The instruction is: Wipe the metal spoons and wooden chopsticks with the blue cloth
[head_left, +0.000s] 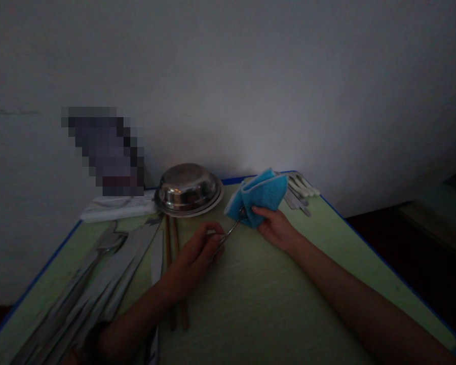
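My left hand (201,248) pinches the thin handle of a metal spoon (232,228), which slants up to the right. Its dark rounded head rests against a folded blue cloth (264,195). Closed around the lower part of that cloth is my right hand (271,228), thumb on the front. Under and beside my left forearm lie a pair of brown chopsticks (175,284) and a flat knife blade (157,258). The dim light blurs the finer details.
On the green table (266,304) with blue edging, an upturned metal bowl (190,185) sits on plates near the wall. Several long metal utensils (99,279) lie at left. White-handled cutlery (304,186) lies at back right. A pixelated upright object (106,147) stands at back left.
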Available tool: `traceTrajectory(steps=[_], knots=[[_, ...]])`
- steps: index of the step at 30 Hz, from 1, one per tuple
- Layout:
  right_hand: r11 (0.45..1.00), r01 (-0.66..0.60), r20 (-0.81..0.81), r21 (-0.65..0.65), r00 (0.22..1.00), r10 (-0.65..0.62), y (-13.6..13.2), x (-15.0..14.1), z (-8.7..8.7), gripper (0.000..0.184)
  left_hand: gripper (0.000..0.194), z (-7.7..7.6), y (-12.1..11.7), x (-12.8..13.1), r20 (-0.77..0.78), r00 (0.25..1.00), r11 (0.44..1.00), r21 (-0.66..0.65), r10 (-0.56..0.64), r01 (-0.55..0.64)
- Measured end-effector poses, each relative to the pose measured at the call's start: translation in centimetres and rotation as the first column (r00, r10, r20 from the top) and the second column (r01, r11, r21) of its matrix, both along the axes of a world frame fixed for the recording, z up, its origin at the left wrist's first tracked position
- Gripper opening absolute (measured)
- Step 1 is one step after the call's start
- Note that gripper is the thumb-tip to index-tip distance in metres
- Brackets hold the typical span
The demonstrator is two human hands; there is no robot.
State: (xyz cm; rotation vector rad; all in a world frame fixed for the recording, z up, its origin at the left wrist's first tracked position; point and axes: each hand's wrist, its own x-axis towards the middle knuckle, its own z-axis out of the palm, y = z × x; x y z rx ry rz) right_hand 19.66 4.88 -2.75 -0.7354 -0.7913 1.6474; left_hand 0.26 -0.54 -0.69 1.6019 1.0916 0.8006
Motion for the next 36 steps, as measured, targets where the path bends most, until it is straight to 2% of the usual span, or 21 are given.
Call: traceTrajectory(steps=[7,13,18,22,26,30,32,36], knots=[[0.999,-0.029,0.018,0.024,0.999,0.029,-0.3,0.3,0.8,0.017,0.017,0.3,-0.1,-0.4,0.005,0.999,0.999,0.025,-0.034,0.034],[0.998,0.015,-0.021,-0.061,1.000,-0.016,-0.2,0.3,1.0,0.014,0.017,-0.1,0.0,-0.5,-0.026,1.000,0.996,0.088,-0.003,0.005],[0.997,-0.040,-0.040,-0.072,0.999,0.037,-0.1,0.3,1.2,0.026,0.018,-0.6,0.0,-0.5,-0.022,0.999,0.992,0.120,0.035,-0.033],[0.994,-0.022,-0.081,-0.108,0.997,0.014,-0.2,0.2,1.2,0.024,0.020,-0.3,-0.1,-0.3,-0.126,0.991,0.979,0.203,0.041,-0.015],[0.984,0.029,-0.039,-0.173,0.999,-0.037,-0.1,0.0,0.9,0.015,0.023,-0.1,-0.2,-0.1,-0.176,0.984,0.971,0.240,0.029,0.015],[0.997,0.018,-0.003,-0.080,1.000,-0.018,-0.2,0.0,0.5,0.019,0.021,0.1,0.0,0.1,-0.214,0.977,0.980,0.196,0.003,0.040],[1.000,0.010,0.034,-0.021,0.999,-0.009,-0.3,0.0,0.2,0.025,0.020,0.3,0.1,0.0,-0.274,0.960,0.982,0.164,-0.049,0.097],[0.997,-0.023,0.213,0.078,0.977,0.006,-0.7,0.2,0.0,0.033,0.027,0.5,0.2,-0.1,-0.387,0.912,0.966,0.154,-0.133,0.206]])
